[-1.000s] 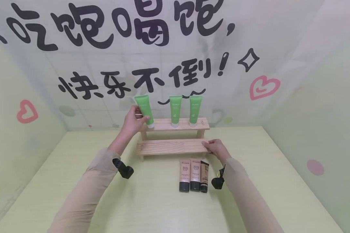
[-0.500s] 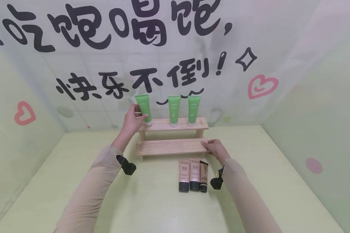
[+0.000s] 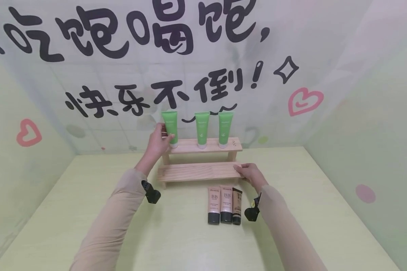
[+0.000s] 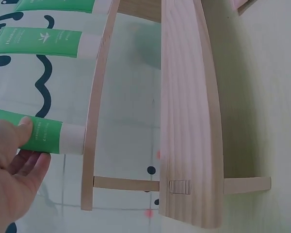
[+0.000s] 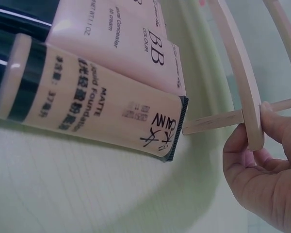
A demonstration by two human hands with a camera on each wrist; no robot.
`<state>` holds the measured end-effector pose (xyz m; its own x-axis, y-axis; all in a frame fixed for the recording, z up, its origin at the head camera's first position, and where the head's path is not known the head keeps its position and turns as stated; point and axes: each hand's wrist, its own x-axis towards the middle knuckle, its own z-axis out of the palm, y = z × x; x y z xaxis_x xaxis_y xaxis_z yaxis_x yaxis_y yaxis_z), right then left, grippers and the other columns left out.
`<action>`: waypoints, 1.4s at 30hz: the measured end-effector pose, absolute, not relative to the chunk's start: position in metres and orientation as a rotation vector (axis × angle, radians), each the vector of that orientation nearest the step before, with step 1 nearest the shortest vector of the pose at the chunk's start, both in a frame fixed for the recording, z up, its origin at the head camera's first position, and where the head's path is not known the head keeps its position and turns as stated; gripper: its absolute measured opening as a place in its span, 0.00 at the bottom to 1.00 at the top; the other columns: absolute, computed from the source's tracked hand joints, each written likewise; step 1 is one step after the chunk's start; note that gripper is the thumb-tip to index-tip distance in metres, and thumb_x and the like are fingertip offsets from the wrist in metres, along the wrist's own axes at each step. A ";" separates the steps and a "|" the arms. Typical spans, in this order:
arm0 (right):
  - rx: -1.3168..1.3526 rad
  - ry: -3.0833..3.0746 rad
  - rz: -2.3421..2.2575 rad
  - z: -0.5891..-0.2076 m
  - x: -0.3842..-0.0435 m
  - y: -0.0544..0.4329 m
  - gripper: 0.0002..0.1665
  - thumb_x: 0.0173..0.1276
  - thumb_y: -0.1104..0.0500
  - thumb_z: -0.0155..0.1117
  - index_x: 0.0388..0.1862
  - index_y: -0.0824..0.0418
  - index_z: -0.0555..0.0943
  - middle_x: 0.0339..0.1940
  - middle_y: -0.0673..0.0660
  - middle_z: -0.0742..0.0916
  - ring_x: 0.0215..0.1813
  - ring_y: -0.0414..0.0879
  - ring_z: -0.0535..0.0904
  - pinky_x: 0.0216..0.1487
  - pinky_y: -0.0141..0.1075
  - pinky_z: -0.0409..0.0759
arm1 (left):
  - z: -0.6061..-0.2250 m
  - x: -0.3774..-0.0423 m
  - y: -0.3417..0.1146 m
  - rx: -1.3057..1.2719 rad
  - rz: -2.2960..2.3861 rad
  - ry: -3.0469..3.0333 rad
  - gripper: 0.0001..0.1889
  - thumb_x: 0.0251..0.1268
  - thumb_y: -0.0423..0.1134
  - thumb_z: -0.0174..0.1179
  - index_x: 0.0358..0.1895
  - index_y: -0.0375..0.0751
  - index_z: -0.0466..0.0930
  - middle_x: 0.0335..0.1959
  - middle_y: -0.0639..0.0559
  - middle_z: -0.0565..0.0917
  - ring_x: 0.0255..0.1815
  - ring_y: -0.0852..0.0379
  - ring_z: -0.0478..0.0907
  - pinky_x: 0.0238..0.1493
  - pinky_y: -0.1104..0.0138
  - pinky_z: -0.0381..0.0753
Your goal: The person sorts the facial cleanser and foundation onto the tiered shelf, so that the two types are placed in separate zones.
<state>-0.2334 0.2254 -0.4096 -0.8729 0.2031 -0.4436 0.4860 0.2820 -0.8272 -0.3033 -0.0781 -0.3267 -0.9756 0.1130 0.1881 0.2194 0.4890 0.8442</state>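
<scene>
My left hand (image 3: pixel 158 141) pinches a green tube (image 3: pixel 170 126) between thumb and fingers. The tube stands upright, white cap down, at the left end of the upper step of a two-step wooden rack (image 3: pixel 196 171). In the left wrist view its cap (image 4: pixel 72 139) meets the edge of the upper board. A second green tube (image 3: pixel 202 130) and a third green tube (image 3: pixel 225 129) stand to its right on the same step. My right hand (image 3: pixel 252 175) grips the right end of the lower board (image 5: pixel 247 87), thumb on top and fingers beneath.
Two pink BB cream tubes (image 3: pixel 214 203) and a beige foundation tube (image 3: pixel 237 205) lie side by side on the pale table (image 3: pixel 183 241), in front of the rack's right part. A printed wall sheet (image 3: pixel 135 67) rises behind the rack.
The left hand has shifted slightly right with its green tube, which was tilted and is now nearly upright. The right hand stays on the lower board.
</scene>
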 end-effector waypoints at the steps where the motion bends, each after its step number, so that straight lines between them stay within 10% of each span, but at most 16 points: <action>1: 0.635 2.298 -1.626 -0.409 -0.233 0.226 0.32 0.69 0.54 0.52 0.63 0.74 0.61 0.59 0.70 0.73 0.59 0.56 0.73 0.61 0.43 0.73 | -0.327 -0.304 -0.077 -0.300 -1.505 -2.617 0.23 0.63 0.32 0.53 0.59 0.32 0.58 0.55 0.34 0.72 0.57 0.42 0.71 0.61 0.57 0.73; 42: 0.636 2.234 -1.633 -0.410 -0.232 0.226 0.35 0.69 0.53 0.51 0.66 0.74 0.57 0.62 0.69 0.70 0.62 0.57 0.69 0.65 0.44 0.69 | -0.369 -0.252 -0.091 -0.143 -1.604 -2.659 0.17 0.58 0.29 0.55 0.51 0.29 0.67 0.49 0.36 0.74 0.52 0.44 0.73 0.58 0.59 0.75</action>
<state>-0.2322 0.2256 -0.4103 -0.8567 0.1732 -0.4859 0.5156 0.2555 -0.8178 -0.2520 -0.0906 -0.3693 -0.9952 0.0613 0.0757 0.0956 0.4636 0.8809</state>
